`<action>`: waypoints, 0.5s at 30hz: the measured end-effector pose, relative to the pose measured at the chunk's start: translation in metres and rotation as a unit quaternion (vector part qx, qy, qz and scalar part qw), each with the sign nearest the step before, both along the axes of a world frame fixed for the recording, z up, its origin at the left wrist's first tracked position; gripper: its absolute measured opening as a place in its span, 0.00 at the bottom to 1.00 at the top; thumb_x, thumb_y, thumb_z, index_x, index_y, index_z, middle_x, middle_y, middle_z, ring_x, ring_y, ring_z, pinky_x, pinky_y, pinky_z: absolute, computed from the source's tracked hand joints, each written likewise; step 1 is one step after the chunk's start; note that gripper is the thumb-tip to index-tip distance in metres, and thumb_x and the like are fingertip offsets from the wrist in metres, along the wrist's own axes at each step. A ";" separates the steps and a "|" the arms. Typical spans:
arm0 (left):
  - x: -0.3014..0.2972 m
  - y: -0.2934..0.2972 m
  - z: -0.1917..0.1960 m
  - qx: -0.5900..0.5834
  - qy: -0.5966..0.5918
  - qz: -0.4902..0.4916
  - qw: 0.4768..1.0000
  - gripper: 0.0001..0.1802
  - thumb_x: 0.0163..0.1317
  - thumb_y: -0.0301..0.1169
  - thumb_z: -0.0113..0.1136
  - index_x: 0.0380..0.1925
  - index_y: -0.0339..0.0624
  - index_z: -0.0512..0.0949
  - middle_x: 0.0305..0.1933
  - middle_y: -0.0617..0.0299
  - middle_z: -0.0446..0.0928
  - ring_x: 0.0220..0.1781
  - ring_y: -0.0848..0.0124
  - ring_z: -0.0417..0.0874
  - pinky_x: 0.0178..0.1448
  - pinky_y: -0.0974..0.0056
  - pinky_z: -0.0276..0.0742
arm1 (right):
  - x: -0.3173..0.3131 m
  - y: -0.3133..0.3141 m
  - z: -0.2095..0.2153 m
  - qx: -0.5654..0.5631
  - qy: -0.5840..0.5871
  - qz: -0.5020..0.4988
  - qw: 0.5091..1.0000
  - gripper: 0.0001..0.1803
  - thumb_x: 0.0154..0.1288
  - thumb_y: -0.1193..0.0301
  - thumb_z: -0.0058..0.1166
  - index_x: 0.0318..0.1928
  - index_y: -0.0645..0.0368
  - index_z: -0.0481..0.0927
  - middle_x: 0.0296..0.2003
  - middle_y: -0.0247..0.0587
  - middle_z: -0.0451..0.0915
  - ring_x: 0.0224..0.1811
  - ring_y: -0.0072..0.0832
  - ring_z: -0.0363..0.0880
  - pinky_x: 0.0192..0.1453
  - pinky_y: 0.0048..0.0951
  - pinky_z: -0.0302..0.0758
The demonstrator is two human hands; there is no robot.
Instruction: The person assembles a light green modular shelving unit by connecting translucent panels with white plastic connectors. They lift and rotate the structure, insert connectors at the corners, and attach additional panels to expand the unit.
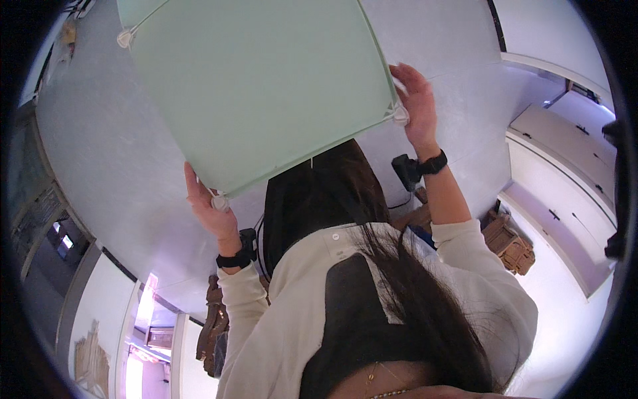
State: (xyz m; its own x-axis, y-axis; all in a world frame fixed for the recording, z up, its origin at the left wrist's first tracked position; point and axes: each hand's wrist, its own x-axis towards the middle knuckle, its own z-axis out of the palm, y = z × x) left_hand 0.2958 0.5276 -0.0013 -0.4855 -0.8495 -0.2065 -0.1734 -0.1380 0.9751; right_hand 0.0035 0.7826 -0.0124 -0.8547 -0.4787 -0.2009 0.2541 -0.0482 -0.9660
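A large pale green panel (259, 86) with white corner connectors spreads in front of me, its far part cut off by the upper edge of the view. My left hand (209, 203) grips its near left corner, by a white connector (220, 201). At the near right corner, my right hand (417, 110) is closed on the panel's edge beside another white connector (400, 115). Some fingers of both hands are hidden behind the panel. A third white connector (125, 38) sits at the far left, with a thin white rod by it.
Pale grey floor (458, 40) surrounds the panel. White cabinets or drawers (565, 149) stand along the right. Brown carved wooden furniture (508, 243) is behind me on both sides. My wrists carry black bands with small black blocks (405, 171).
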 end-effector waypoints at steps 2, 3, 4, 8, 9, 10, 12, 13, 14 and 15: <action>0.001 -0.002 -0.005 0.043 0.034 0.037 0.998 0.32 0.73 0.46 0.31 0.67 0.33 0.54 0.67 0.49 0.64 0.64 0.58 0.69 0.65 0.59 0.66 | 0.002 -0.010 -0.003 0.031 -0.015 0.018 0.999 0.32 0.74 0.50 0.28 0.65 0.62 0.61 0.63 0.47 0.64 0.67 0.35 0.61 0.70 0.40 0.57; 0.004 -0.002 -0.004 0.066 0.010 0.042 0.997 0.33 0.73 0.48 0.29 0.67 0.34 0.55 0.67 0.49 0.63 0.65 0.58 0.68 0.66 0.58 0.63 | 0.005 -0.014 0.002 0.025 -0.013 0.033 0.999 0.34 0.74 0.48 0.27 0.66 0.62 0.59 0.64 0.47 0.63 0.67 0.35 0.60 0.70 0.39 0.56; 0.002 -0.002 -0.006 0.103 0.002 0.051 0.993 0.34 0.72 0.51 0.28 0.67 0.34 0.56 0.67 0.49 0.63 0.66 0.58 0.66 0.68 0.57 0.61 | 0.002 -0.017 0.003 0.065 -0.021 0.033 0.997 0.35 0.74 0.47 0.27 0.67 0.62 0.58 0.64 0.47 0.62 0.68 0.34 0.59 0.70 0.39 0.55; 0.002 -0.001 0.001 0.037 -0.087 0.013 0.995 0.36 0.72 0.53 0.28 0.66 0.33 0.58 0.67 0.50 0.63 0.67 0.58 0.64 0.68 0.57 0.60 | 0.000 -0.028 0.019 0.117 -0.015 0.048 0.992 0.38 0.73 0.44 0.26 0.68 0.63 0.56 0.65 0.47 0.61 0.69 0.34 0.57 0.72 0.36 0.51; 0.000 -0.001 0.003 0.023 -0.091 0.012 0.996 0.36 0.72 0.52 0.29 0.66 0.33 0.58 0.66 0.50 0.64 0.67 0.58 0.64 0.68 0.57 0.61 | -0.001 -0.030 0.022 0.131 -0.021 0.051 0.990 0.39 0.72 0.43 0.26 0.68 0.64 0.55 0.66 0.47 0.60 0.69 0.34 0.56 0.72 0.35 0.51; -0.003 -0.001 0.003 0.015 -0.082 0.023 0.996 0.35 0.73 0.52 0.29 0.66 0.33 0.57 0.66 0.50 0.64 0.67 0.59 0.64 0.67 0.58 0.61 | -0.002 -0.031 0.023 0.130 -0.006 0.071 0.989 0.40 0.72 0.43 0.26 0.68 0.64 0.55 0.66 0.47 0.60 0.69 0.34 0.56 0.72 0.34 0.51; -0.008 0.001 0.005 0.021 -0.050 0.047 0.997 0.34 0.73 0.51 0.30 0.66 0.34 0.57 0.66 0.51 0.64 0.67 0.59 0.64 0.66 0.58 0.62 | -0.003 -0.032 0.024 0.158 -0.006 0.085 0.984 0.40 0.72 0.42 0.26 0.69 0.64 0.54 0.66 0.47 0.60 0.69 0.33 0.56 0.72 0.32 0.50; -0.009 0.002 0.005 0.031 -0.025 0.063 0.997 0.33 0.73 0.51 0.30 0.66 0.35 0.57 0.67 0.52 0.63 0.67 0.60 0.64 0.67 0.57 0.61 | -0.003 -0.031 0.023 0.152 0.001 0.098 0.984 0.39 0.73 0.44 0.24 0.68 0.65 0.55 0.65 0.46 0.61 0.69 0.32 0.57 0.72 0.31 0.50; -0.010 0.002 0.005 0.040 0.006 0.068 0.997 0.33 0.73 0.50 0.30 0.67 0.36 0.57 0.67 0.53 0.63 0.67 0.61 0.64 0.67 0.57 0.61 | -0.003 -0.030 0.022 0.154 -0.004 0.097 0.983 0.38 0.74 0.45 0.23 0.68 0.65 0.55 0.65 0.45 0.62 0.68 0.31 0.57 0.72 0.30 0.50; -0.011 0.001 0.005 0.036 -0.008 0.066 0.997 0.32 0.73 0.50 0.30 0.67 0.36 0.57 0.68 0.54 0.62 0.67 0.61 0.64 0.67 0.57 0.61 | -0.003 -0.029 0.021 0.147 0.003 0.108 0.983 0.37 0.75 0.47 0.22 0.68 0.66 0.55 0.64 0.45 0.62 0.68 0.30 0.58 0.72 0.30 0.50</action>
State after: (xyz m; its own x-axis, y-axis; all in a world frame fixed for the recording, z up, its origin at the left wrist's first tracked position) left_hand 0.2847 0.5291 0.0036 -0.3666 -0.8887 -0.2754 -0.1636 -0.2298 0.9594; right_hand 0.0005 0.7535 0.0088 -0.7415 -0.5707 -0.3528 0.2221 0.2874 -0.9317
